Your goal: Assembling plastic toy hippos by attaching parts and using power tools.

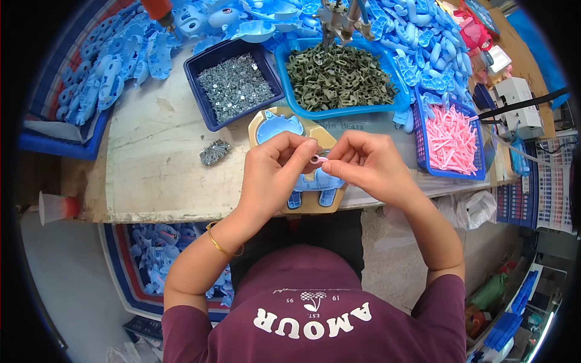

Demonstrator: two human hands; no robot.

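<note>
My left hand and my right hand meet over a light blue plastic toy shell that lies in a tan wooden jig at the worktable's front edge. Both hands pinch a small pink plastic piece between their fingertips, just above the shell. Most of the shell's middle is hidden under my hands; its lower tabs show beneath them.
A dark blue bin of small metal screws stands behind the jig, with an olive-green parts bin beside it and a basket of pink pieces on the right. Loose screws lie left. Blue shells pile at the back.
</note>
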